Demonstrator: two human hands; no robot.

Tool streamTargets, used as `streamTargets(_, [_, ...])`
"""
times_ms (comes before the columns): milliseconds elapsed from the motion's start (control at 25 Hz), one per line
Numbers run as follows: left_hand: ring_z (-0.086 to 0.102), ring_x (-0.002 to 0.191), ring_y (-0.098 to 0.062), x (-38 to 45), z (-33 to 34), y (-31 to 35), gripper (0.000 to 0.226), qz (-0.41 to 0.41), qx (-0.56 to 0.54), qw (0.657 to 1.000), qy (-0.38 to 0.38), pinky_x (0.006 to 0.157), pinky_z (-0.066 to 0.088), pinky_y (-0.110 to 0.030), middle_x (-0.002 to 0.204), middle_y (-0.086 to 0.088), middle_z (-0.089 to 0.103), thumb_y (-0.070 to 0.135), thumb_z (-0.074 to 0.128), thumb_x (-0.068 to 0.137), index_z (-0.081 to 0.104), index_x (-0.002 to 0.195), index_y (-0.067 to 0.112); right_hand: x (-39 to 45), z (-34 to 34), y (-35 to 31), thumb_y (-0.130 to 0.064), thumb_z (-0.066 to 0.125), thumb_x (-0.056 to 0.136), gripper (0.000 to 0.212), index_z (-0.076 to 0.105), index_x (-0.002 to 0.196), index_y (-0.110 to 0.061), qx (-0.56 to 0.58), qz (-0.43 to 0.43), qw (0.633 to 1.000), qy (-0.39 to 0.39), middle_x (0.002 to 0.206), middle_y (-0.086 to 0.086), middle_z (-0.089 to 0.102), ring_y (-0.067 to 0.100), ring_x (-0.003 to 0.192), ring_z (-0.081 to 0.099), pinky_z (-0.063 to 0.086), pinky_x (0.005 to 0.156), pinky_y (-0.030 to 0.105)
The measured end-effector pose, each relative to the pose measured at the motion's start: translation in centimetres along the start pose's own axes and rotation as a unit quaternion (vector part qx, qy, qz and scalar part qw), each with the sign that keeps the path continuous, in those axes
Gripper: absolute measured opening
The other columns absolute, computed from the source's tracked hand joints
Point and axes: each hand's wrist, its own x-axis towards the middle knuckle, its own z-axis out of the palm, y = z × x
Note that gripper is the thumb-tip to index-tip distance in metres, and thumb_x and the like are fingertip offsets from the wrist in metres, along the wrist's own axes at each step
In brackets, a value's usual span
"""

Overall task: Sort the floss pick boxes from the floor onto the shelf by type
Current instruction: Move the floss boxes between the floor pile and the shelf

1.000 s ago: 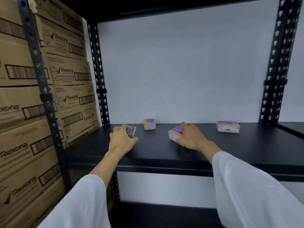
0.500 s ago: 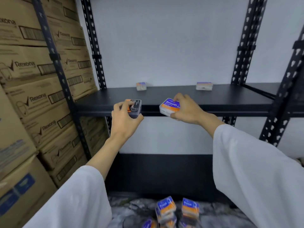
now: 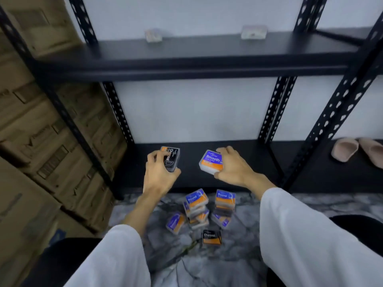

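Left hand (image 3: pixel 160 175), at centre frame, grips a black Charcoal box (image 3: pixel 171 159) between thumb and fingers; the right hand (image 3: pixel 230 166), just to its right, is closed on a blue-and-orange Smooth box (image 3: pixel 211 162). Both boxes are held in the air in front of the lowest black shelf (image 3: pixel 248 158), apart from each other and not resting on anything.

Below the hands, at lower centre, the floor pile (image 3: pixel 204 210) holds several blue-and-orange boxes, two reading Round, stacked and leaning against one another, with another Charcoal box (image 3: pixel 211 237) standing alone just beneath them on the marbled floor (image 3: pixel 217 266). On the upper shelf (image 3: pixel 207 50), near the top of the frame, two small boxes sit well apart, too blurred to read.

To do this step well, each type should get its own spot: Charcoal to one side, Smooth to another, with room left for Round. Setting each box flat, label facing out and flush with any matching one, would keep the groups legible. Reading each label before release matters, since Round and Smooth share colours and are easily mixed.
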Motion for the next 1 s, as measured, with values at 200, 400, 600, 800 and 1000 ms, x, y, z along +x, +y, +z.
streamTargets(200, [0.055,0.108,-0.021,-1.9,8.6,-5.9,0.052,-0.024,-0.019,0.994,-0.109,0.091,0.046,-0.03,0.127,0.0,0.039,0.017,0.076,0.069,0.05,0.114,0.02,-0.4,9.4,7.3,-0.026,0.073,0.07,0.051,0.05,0.113,-0.014,0.003,0.063,0.996,-0.069,0.112,0.006,0.047,0.026,0.102,0.052,0.045,0.083,0.033])
streamTargets(400, [0.051,0.1,-0.014,-2.0,14.6,-8.6,0.054,-0.003,-0.039,0.988,-0.153,0.086,0.041,-0.024,0.123,0.0,0.041,0.021,0.08,0.066,0.051,0.111,0.013,0.9,13.8,12.4,-0.023,0.075,0.07,0.061,0.045,0.122,-0.012,-0.019,0.137,0.988,-0.067,0.118,0.007,0.045,0.026,0.109,0.049,0.044,0.084,0.033])
streamTargets(600, [0.053,0.106,-0.016,-1.8,17.7,-10.4,0.059,0.02,-0.019,0.986,-0.166,0.086,0.044,-0.026,0.127,0.002,0.041,0.024,0.084,0.065,0.048,0.111,0.017,2.6,15.8,14.1,-0.025,0.075,0.073,0.069,0.039,0.131,-0.013,-0.01,0.145,0.987,-0.067,0.123,0.006,0.043,0.025,0.111,0.048,0.042,0.08,0.032])
streamTargets(800, [0.052,0.113,-0.018,-1.9,17.3,-10.3,0.058,0.046,-0.004,0.991,-0.126,0.088,0.047,-0.029,0.133,0.0,0.039,0.022,0.082,0.066,0.048,0.112,0.015,2.7,16.3,14.2,-0.034,0.077,0.07,0.074,0.038,0.129,-0.014,-0.006,0.125,0.989,-0.074,0.121,0.005,0.043,0.023,0.109,0.049,0.047,0.082,0.034])
streamTargets(1000, [0.05,0.113,-0.023,-3.6,15.4,-11.4,0.054,0.047,0.004,0.994,-0.096,0.091,0.047,-0.035,0.126,-0.008,0.042,0.023,0.077,0.066,0.048,0.11,0.01,0.0,16.9,13.3,-0.032,0.075,0.074,0.073,0.035,0.132,-0.012,-0.015,0.108,0.988,-0.112,0.13,0.008,0.04,0.025,0.117,0.045,0.044,0.086,0.033])
